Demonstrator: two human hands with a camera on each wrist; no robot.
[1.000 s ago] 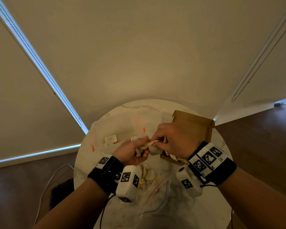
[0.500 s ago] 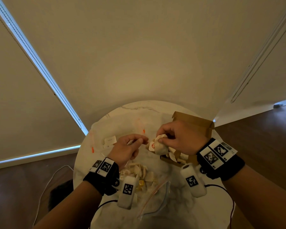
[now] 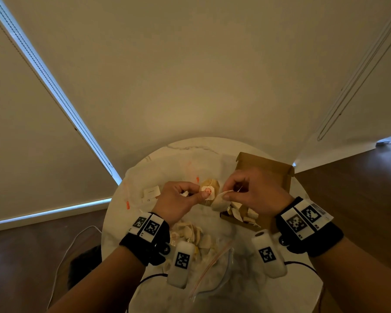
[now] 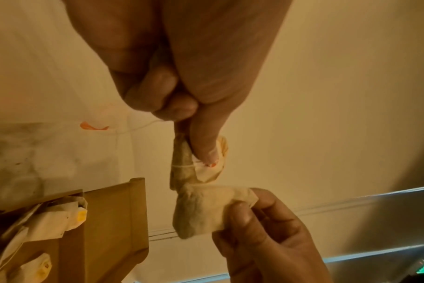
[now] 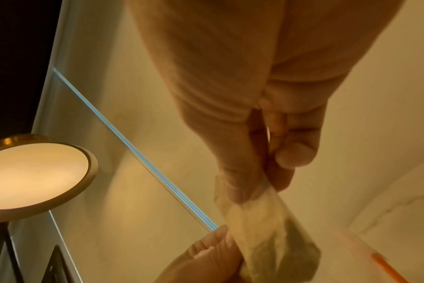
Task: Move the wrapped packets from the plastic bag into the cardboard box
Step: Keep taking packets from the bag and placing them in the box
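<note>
The right hand [image 3: 255, 190] pinches one packet [image 3: 220, 201] just above the box [image 3: 266, 164]; the left hand [image 3: 178, 199] pinches another [image 3: 209, 188], farther off.

Round marble table [image 3: 212, 147] bears cardboard box [image 3: 266, 163], plastic bag [image 3: 215, 267], a small white card [image 3: 151, 192]

Cardboard box [image 3: 266, 163]: near part covered by the right hand [image 3: 255, 193]; contents partly hidden. Plastic bag [image 3: 215, 267]: outline faint, partly masked by wrist devices. Small label [image 3: 151, 192] on table: print too small to be read. Red mark on packet tag [image 3: 208, 190]: illegible.
</note>
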